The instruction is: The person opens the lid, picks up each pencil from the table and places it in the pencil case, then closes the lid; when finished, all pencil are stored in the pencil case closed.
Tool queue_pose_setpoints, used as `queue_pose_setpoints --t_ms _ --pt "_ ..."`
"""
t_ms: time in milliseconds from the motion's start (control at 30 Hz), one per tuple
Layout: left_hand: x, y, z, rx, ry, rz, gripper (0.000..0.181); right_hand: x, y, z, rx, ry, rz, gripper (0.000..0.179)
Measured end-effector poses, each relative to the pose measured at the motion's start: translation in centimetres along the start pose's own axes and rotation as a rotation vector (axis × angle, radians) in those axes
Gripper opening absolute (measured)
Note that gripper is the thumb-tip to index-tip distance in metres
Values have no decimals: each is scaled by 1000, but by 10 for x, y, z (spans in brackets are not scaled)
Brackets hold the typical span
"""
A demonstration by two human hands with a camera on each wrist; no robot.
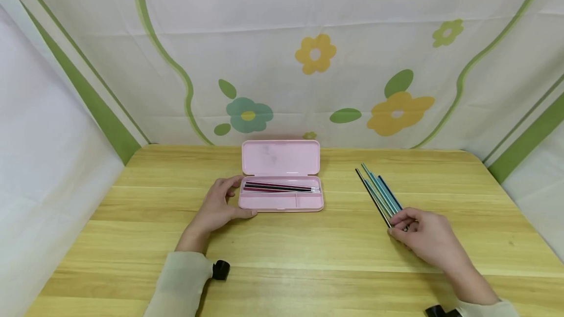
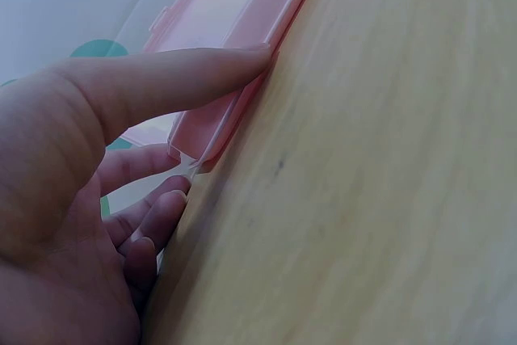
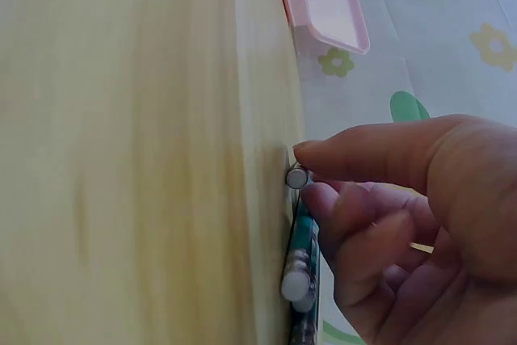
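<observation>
A pink pencil case [image 1: 269, 202] stands on the table with its lid [image 1: 281, 157] raised, and several dark and red pencils [image 1: 277, 187] lie in its rear compartment. My left hand [image 1: 219, 208] grips the case's left end, the thumb [image 2: 202, 78] along the front edge and the fingers around the side. Over to the right, several blue and teal pencils [image 1: 383, 192] lie fanned out on the table. My right hand [image 1: 425, 235] pinches a black pencil [image 1: 372, 197] near its silver end, between thumb and forefinger. Other pencil ends [image 3: 296, 284] lie just below those fingers.
The wooden table [image 1: 282, 263] ends at a white cloth backdrop [image 1: 273, 62] printed with flowers, right behind the case lid. White cloth walls also slope up on both sides. A black wrist camera [image 1: 221, 270] sits beside the left sleeve.
</observation>
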State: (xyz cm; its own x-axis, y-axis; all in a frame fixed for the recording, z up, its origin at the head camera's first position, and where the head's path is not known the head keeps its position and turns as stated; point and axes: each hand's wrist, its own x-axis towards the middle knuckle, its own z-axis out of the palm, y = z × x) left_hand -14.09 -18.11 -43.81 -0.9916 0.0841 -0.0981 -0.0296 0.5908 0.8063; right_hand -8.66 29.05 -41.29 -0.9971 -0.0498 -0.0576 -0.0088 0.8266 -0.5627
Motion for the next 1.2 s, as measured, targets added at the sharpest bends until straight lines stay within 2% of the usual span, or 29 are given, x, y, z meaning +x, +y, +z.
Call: queue_pose_setpoints --t_ms 100,533,800,1200 --pt "0 0 0 5 -2 0 98 0 -3 1 -25 -2 -6 17" --pt "0 1 0 -5 -2 -18 99 0 -6 3 -8 -9 14 16" --pt "-1 0 1 -11 -8 -3 97 0 -8 3 -27 -31 23 14" --pt "0 -1 0 -1 -3 -4 98 2 -14 8 -94 4 -1 11"
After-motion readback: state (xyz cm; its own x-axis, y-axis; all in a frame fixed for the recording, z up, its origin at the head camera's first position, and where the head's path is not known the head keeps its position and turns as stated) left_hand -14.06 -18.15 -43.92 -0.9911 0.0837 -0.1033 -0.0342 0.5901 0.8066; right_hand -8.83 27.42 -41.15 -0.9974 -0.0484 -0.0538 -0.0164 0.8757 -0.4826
